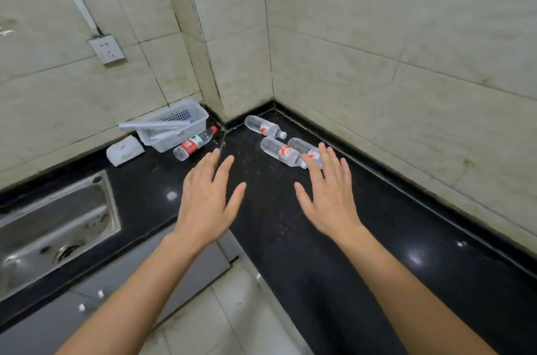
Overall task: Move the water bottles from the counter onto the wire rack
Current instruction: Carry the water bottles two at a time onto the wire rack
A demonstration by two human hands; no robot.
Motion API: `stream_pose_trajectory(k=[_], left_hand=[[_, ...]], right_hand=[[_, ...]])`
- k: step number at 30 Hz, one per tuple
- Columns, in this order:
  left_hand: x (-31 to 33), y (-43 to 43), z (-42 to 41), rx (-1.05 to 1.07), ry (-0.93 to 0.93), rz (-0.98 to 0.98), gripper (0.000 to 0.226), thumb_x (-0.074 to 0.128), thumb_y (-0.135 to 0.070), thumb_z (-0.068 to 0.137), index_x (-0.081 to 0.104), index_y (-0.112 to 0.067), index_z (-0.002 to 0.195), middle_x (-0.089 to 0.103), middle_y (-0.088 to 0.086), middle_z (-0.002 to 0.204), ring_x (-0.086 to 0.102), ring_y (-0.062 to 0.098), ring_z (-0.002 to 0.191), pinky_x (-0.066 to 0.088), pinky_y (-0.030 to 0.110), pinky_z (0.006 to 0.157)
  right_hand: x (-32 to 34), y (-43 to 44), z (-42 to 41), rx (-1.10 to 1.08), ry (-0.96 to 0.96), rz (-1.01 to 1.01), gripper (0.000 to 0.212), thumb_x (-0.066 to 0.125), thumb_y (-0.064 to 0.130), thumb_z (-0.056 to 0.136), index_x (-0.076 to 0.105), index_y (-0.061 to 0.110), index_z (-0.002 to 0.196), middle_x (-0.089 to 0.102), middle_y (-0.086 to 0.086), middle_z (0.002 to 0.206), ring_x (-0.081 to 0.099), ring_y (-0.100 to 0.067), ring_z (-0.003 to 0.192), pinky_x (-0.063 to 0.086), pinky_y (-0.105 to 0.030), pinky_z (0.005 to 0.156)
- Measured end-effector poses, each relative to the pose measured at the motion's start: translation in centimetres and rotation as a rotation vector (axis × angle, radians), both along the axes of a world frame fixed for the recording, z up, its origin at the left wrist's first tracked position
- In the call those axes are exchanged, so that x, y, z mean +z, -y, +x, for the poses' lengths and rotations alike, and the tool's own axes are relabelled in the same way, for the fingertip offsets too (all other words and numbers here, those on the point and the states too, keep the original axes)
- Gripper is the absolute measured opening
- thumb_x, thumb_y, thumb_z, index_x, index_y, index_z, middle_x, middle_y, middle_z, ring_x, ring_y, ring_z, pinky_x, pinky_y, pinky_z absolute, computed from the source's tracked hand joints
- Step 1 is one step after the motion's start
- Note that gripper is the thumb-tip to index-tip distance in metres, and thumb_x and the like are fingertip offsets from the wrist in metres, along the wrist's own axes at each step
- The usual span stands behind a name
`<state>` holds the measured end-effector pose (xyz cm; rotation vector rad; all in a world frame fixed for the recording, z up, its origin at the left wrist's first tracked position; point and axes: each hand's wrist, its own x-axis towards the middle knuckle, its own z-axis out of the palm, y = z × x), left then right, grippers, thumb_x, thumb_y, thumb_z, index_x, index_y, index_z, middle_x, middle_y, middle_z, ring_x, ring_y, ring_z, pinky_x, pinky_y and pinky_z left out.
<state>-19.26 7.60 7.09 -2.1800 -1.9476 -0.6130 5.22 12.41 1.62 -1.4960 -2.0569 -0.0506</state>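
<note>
Several clear water bottles lie on their sides on the black counter (276,209) near the corner. One with a red cap and red label (194,144) rests beside a white basket. A white-capped bottle (263,127) lies closest to the corner. Two more, one (280,151) beside the other (303,147), lie just beyond my right hand (328,194). That hand hovers open, palm down, its fingertips over the nearest bottle's cap end. My left hand (207,197) is also open and flat above the counter, holding nothing. No wire rack is in view.
A white plastic basket (189,116) holding a long pale handle stands against the left wall. Next to it lies a white tissue pack (125,149). A steel sink (55,226) is set in the counter at left. A wall socket (107,49) hangs above.
</note>
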Motion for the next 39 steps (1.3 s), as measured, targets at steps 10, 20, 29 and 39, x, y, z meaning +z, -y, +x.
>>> stream_pose_trajectory(k=[10, 20, 29, 39], left_hand=[[-6.0, -18.8, -1.1, -0.171, -0.008, -0.158, 0.063, 0.056, -0.044, 0.095, 0.046, -0.009, 0.147, 0.040, 0.020, 0.155, 0.038, 0.038, 0.143, 0.036, 0.051, 0.113], [-16.8, -39.1, 0.7, -0.495, -0.088, -0.454, 0.065, 0.069, -0.035, 0.089, 0.048, -0.002, 0.141, 0.044, 0.027, 0.148, 0.040, 0.044, 0.139, 0.040, 0.063, 0.107], [-25.0, -44.4, 1.9, -0.647, -0.310, -0.654, 0.092, 0.058, -0.051, 0.094, 0.008, -0.012, 0.161, 0.010, 0.014, 0.168, 0.004, 0.036, 0.155, 0.005, 0.060, 0.123], [-26.1, -46.4, 3.2, -0.659, -0.404, -0.627, 0.088, 0.056, -0.076, 0.080, 0.034, -0.024, 0.148, 0.040, 0.018, 0.142, 0.039, 0.038, 0.133, 0.017, 0.063, 0.117]], right_hand=[[-5.7, -13.3, -1.4, -0.129, 0.059, -0.265, 0.066, 0.063, 0.035, 0.091, 0.040, 0.016, 0.149, 0.028, -0.018, 0.161, 0.024, -0.036, 0.152, 0.023, -0.056, 0.122], [-12.8, -24.1, -0.5, -0.474, 0.061, -0.694, 0.073, 0.056, 0.033, 0.098, 0.020, 0.013, 0.158, 0.014, -0.018, 0.166, 0.012, -0.035, 0.155, 0.013, -0.049, 0.125], [-19.3, -31.7, -0.2, -0.613, -0.078, -0.896, 0.086, 0.052, 0.036, 0.100, -0.004, 0.016, 0.161, 0.002, -0.014, 0.169, -0.002, -0.038, 0.155, 0.008, -0.052, 0.124], [-22.0, -26.0, -2.3, -0.691, -0.291, -0.822, 0.076, 0.046, 0.021, 0.104, -0.002, 0.039, 0.159, 0.050, -0.017, 0.133, 0.052, -0.037, 0.117, 0.046, -0.054, 0.098]])
